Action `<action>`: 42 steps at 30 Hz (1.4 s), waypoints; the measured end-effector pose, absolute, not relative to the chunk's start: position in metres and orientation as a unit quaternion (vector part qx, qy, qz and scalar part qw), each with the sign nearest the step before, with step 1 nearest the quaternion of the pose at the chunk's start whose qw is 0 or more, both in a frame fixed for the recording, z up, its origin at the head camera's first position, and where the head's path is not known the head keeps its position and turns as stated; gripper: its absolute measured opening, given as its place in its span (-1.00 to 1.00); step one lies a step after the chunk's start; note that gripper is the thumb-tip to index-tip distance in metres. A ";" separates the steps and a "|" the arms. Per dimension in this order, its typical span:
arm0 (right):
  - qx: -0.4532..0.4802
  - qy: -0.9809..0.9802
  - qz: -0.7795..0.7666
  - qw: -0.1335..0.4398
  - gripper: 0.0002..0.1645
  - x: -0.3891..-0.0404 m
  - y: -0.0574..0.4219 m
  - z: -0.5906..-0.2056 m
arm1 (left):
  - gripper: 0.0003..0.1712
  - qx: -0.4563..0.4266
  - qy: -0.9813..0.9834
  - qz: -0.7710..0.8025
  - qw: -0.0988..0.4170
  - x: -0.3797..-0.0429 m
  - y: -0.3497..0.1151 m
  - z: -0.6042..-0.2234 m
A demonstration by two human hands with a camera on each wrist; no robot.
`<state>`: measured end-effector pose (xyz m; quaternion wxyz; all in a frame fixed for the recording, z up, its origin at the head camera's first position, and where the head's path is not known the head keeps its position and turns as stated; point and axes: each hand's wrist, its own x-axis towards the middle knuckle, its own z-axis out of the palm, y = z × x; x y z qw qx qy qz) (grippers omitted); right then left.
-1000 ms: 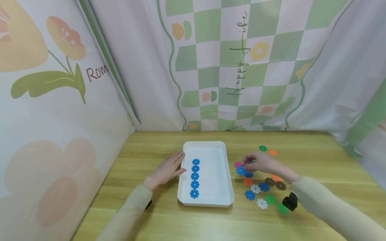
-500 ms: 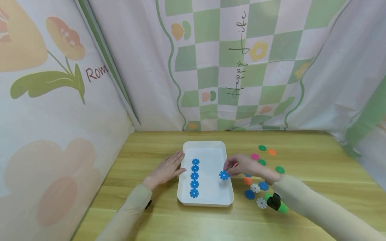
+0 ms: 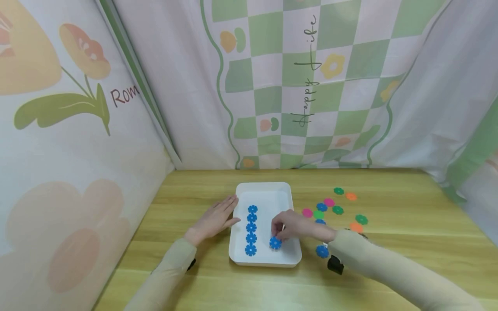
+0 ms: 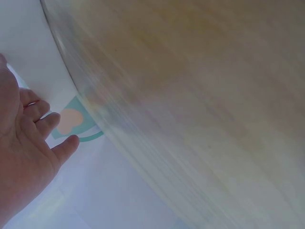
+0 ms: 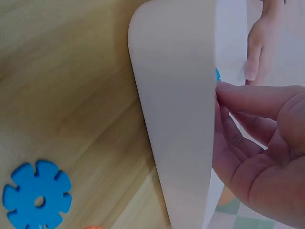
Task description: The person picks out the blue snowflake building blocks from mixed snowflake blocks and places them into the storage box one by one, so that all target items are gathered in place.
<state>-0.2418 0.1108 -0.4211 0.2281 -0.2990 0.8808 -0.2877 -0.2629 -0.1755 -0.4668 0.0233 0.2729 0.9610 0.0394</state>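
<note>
Inside the white tray (image 3: 268, 196), my right hand (image 3: 293, 224) pinches a blue notched snowflake disc (image 3: 275, 243) low over the tray's near right part. Whether the disc touches the tray floor I cannot tell. Only a blue sliver of that disc (image 5: 218, 75) shows past the tray wall (image 5: 171, 95) in the right wrist view. Along the left side of the tray runs a column of several blue discs (image 3: 251, 227). My left hand (image 3: 212, 221), fingers extended, rests against the tray's left rim. In the left wrist view, the left hand (image 4: 33, 138) appears beside the tray with its fingers slightly bent.
Right of the tray, loose discs lie scattered on the wooden table (image 3: 194, 276): pink (image 3: 329, 202), green (image 3: 361, 219), orange (image 3: 351, 196) and blue (image 3: 322, 251) ones among them. My right forearm covers part of this group. A curtain (image 3: 264, 108) hangs behind the table.
My right hand has carried the blue disc leftward from the scattered pieces, over the tray's right rim and down into the tray. The left hand and the blue column have stayed put.
</note>
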 end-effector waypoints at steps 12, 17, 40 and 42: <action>-0.244 0.888 -0.297 0.251 -0.85 -0.236 0.099 -0.435 | -0.16 0.279 0.959 0.042 0.018 -0.264 -0.177 -0.468; -0.234 0.893 -0.297 0.246 -0.85 -0.236 0.097 -0.437 | -0.17 0.282 0.958 0.044 0.012 -0.263 -0.176 -0.466; -0.188 0.876 -0.413 0.164 -0.74 -0.239 0.188 -0.410 | -0.16 0.283 0.957 0.056 0.015 -0.261 -0.176 -0.466; -0.178 0.880 -0.414 0.153 -0.70 -0.237 0.204 -0.410 | -0.16 0.282 0.958 0.058 0.017 -0.262 -0.175 -0.466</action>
